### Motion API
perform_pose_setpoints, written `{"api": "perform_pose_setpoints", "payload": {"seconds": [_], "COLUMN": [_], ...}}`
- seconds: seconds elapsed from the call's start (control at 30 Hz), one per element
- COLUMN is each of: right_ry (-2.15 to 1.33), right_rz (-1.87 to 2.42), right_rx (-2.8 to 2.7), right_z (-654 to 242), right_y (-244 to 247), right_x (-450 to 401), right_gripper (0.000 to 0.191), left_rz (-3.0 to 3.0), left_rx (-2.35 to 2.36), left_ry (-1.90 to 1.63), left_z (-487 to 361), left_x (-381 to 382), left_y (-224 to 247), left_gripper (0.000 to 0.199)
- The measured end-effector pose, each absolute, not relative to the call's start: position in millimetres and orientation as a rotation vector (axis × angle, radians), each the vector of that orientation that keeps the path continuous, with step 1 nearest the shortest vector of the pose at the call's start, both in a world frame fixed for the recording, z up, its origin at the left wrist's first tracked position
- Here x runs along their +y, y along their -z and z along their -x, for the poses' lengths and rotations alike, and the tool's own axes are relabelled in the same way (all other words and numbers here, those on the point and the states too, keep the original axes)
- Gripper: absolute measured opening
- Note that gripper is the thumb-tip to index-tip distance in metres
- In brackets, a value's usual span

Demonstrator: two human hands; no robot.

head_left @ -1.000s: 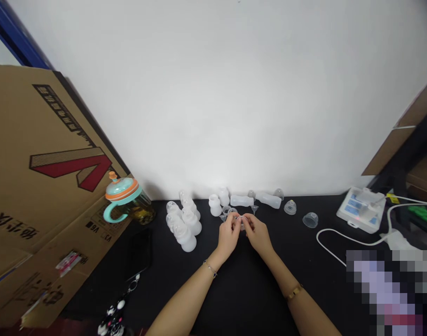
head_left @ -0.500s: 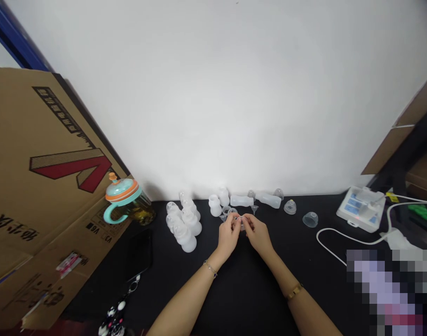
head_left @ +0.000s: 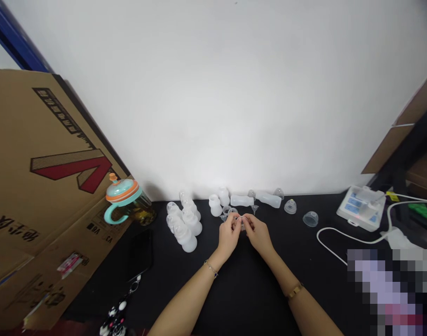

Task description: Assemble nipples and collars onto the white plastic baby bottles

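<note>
Pinching a small clear part (head_left: 243, 226) between the fingertips of our left hand (head_left: 228, 235) and right hand (head_left: 259, 234), thumbs close together. Judgement: light, even pressure from both sides should avoid warping it. Small funnel (head_left: 254, 208) just beyond our grip; white bottles (head_left: 190, 221) left of it.

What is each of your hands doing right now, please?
Left hand: fingers closed on a small clear part.
Right hand: fingers closed on the same clear part.
</note>
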State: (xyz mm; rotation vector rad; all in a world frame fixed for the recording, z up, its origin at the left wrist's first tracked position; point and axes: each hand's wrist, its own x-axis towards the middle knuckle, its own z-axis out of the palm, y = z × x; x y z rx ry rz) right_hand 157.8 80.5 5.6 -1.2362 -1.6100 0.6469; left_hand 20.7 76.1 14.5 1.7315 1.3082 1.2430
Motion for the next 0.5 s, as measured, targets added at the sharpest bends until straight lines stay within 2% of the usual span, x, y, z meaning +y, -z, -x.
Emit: {"api": "perform_pose_setpoints", "payload": {"seconds": [0.5], "right_ry": [-0.640], "right_rz": [1.246], "right_rx": [-1.616], "right_z": [-158.1], "right_y": [-5.4], "right_x": [81.2], "right_gripper": [0.030], "left_rz": [-1.727], "left_rx": [1.290], "left_ry": [-1.242], "left_z": [-20.8], "left_x": [76.5], "left_y": [-12.5], "left_gripper": [0.028]}}
